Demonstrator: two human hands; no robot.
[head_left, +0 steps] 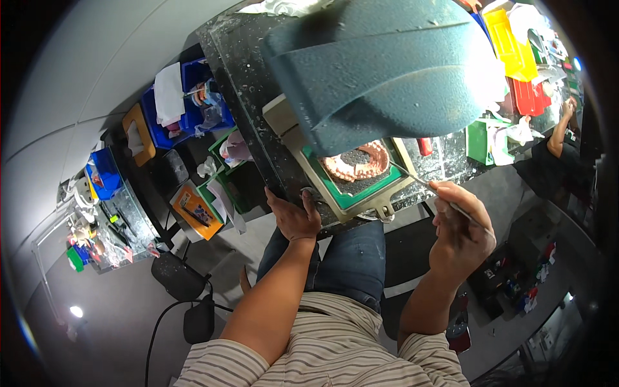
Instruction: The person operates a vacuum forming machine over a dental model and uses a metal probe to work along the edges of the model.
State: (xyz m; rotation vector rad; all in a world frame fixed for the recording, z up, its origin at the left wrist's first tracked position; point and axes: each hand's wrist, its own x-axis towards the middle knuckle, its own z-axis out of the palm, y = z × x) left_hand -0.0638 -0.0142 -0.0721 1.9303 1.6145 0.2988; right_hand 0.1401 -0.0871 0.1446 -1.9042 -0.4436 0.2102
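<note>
A pink horseshoe-shaped dental model (353, 172) with a row of teeth lies on a dark perforated plate (351, 186) inside a green-lined square frame (394, 187). My right hand (461, 222) is closed round a thin metal hand tool, whose shaft (412, 175) slants toward the right side of the model. Whether its tip touches the model I cannot tell. At the near bench edge, left of the frame, my left hand (295, 216) rests with fingers stretched and thumb apart, holding nothing. A large blue-grey machine head (380, 71) overhangs the plate and hides the model's far side.
A red object (425, 146) lies right of the frame. Beyond it stand a green bin (478, 142) and a yellow bin (509, 42). Blue bins (187, 106) and an orange tray (195, 211) are at the left. Another person's arm (562, 132) shows far right.
</note>
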